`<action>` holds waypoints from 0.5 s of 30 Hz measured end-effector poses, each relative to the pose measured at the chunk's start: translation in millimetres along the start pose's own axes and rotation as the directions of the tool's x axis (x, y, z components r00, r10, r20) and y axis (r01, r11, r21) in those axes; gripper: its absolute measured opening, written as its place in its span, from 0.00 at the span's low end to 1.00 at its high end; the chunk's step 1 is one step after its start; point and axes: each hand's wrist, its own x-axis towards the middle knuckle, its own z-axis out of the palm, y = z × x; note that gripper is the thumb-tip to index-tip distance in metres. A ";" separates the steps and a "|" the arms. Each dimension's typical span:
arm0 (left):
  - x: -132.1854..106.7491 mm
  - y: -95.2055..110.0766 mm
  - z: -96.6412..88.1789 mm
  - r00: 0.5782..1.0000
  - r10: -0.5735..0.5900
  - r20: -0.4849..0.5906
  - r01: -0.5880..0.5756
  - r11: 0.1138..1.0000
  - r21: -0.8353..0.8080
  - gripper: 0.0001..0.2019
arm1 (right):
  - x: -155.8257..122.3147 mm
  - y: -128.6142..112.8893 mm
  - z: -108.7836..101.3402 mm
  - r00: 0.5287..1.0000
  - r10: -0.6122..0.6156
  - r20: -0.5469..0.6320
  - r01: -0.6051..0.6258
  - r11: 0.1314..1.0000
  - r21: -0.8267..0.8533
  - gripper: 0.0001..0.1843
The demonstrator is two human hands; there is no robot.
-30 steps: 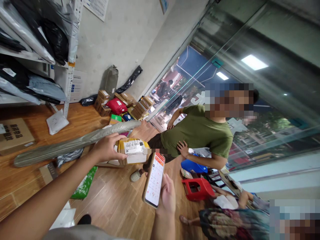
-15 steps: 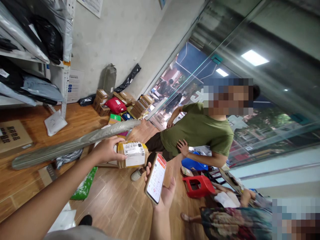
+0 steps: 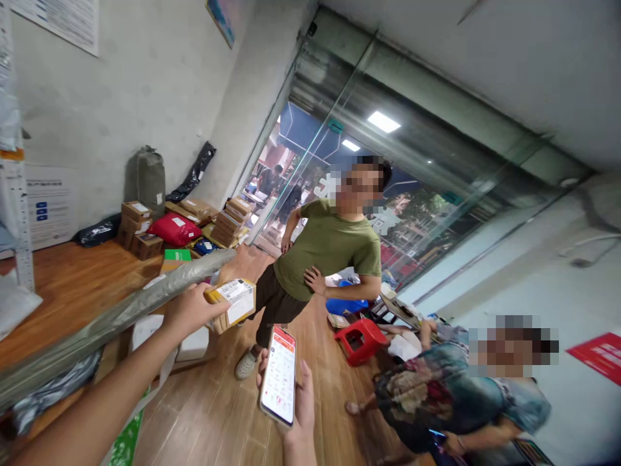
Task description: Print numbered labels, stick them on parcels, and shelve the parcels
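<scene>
My left hand (image 3: 198,307) grips a small cardboard parcel (image 3: 242,299) by its left end, thumb on the near side and fingers over the top. Yellow tape wraps the box, and a white label with a barcode faces up towards me. Lower and to the right, my right hand (image 3: 303,401) holds a smartphone (image 3: 279,378) from beneath, its lit screen showing a red banner and rows of small icons. Parcel and phone are apart, both held in the air above the wooden floor (image 3: 218,408).
A person in a green shirt (image 3: 334,246) stands ahead, hands at the waist. Another person in a patterned dress (image 3: 451,395) is at right, holding a phone. A red stool (image 3: 361,340) stands between. Stacked parcels (image 3: 233,220) lie by the wall; a long wrapped roll (image 3: 121,310) extends at left.
The view has swung right, showing more of the person at right. My left hand still holds the parcel, now tilted; the phone in my right hand appears further left and more upright.
</scene>
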 end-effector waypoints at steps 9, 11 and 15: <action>9.7 7.6 14.5 0.999 0.038 0.010 -0.038 0.999 -0.029 0.33 | -4.2 -4.5 -1.1 1.000 -0.012 0.022 0.011 0.999 0.030 0.28; 12.5 2.7 18.5 0.997 0.078 0.000 -0.077 0.994 -0.082 0.34 | -3.4 -3.9 -0.7 1.000 -0.020 0.014 0.020 1.000 0.015 0.28; 15.8 -10.0 21.9 0.983 0.181 -0.012 -0.179 0.954 -0.240 0.36 | -0.2 -2.5 -1.6 1.000 -0.031 -0.001 0.031 0.999 -0.043 0.25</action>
